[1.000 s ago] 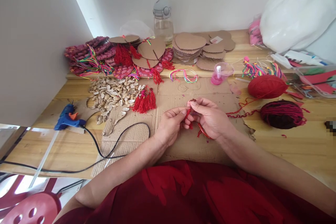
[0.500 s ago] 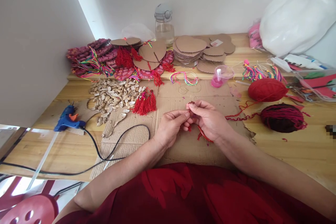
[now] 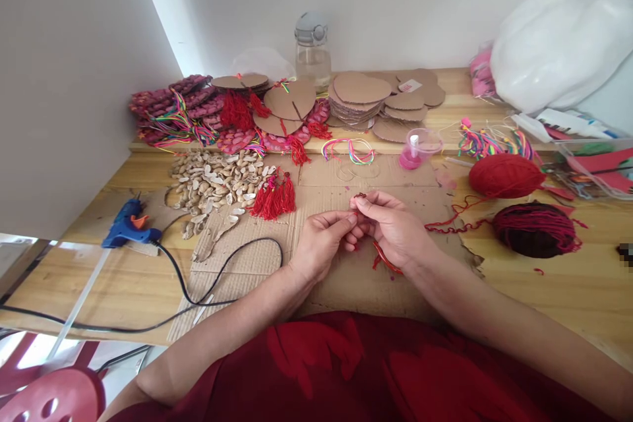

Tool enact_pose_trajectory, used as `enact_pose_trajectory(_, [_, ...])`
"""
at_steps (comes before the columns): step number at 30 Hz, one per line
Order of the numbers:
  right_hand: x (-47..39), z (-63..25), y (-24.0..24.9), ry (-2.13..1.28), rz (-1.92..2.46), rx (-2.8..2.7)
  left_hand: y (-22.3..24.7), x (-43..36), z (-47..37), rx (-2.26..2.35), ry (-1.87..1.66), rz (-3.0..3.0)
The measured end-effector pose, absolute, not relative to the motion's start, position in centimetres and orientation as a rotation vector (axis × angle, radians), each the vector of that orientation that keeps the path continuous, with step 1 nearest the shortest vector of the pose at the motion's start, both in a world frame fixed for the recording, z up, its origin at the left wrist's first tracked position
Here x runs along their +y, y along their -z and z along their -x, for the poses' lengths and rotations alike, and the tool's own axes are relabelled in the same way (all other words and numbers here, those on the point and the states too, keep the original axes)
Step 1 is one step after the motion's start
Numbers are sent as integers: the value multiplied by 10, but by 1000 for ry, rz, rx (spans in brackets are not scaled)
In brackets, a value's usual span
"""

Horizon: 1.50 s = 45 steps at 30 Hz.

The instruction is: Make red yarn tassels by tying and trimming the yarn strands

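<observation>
My left hand (image 3: 324,241) pinches red yarn between thumb and fingertips over the cardboard sheet (image 3: 341,287). Touching it on the right, my right hand (image 3: 388,224) has its thumb and forefinger closed on a small dark red twist of yarn (image 3: 360,196). Below the right palm hangs a red looped strand (image 3: 386,258). Yarn runs from beneath the right wrist to a red ball (image 3: 505,175) and a dark red and black ball (image 3: 537,229). The fingers hide most of the piece between the hands.
Peanut shells (image 3: 222,178) and red tassels (image 3: 274,196) lie left of the hands. A blue glue gun (image 3: 129,224) trails a black cable. Behind are cardboard discs (image 3: 361,89), a bottle (image 3: 313,56), a cup with pink liquid (image 3: 413,155) and coloured cords (image 3: 349,150).
The view has shifted slightly, so the things at the back sit a little lower. Both hands keep nearly the same pinch, with small finger movements.
</observation>
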State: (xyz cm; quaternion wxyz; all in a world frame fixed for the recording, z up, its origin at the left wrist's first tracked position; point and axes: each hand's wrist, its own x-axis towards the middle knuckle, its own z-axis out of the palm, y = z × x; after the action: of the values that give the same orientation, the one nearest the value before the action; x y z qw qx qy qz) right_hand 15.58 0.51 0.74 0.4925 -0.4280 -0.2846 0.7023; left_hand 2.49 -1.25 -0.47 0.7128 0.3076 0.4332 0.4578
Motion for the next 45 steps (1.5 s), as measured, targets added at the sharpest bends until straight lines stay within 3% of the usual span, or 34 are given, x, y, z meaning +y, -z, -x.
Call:
enact_pose_trajectory(16, [31, -163, -14, -1723, 1197, -799, -1, -10, -20, 1039, -1113, -670])
enact_pose_trajectory(25, [91, -195, -20, -634, 1588, -1855, 2, -2, -12, 1011, -1272, -499])
enact_pose_trajectory(30, [110, -184, -9, -219, 1426, -2249, 2, 1, -11, 1008, -1278, -462])
enact_pose_trajectory(37, [136, -165, -10, 26, 1315, -2541, 1, 1, -12, 1009, -1282, -444])
enact_pose_trajectory(45, [152, -155, -9, 203, 1476, -2563, 2, 1, -12, 1001, -1285, -443])
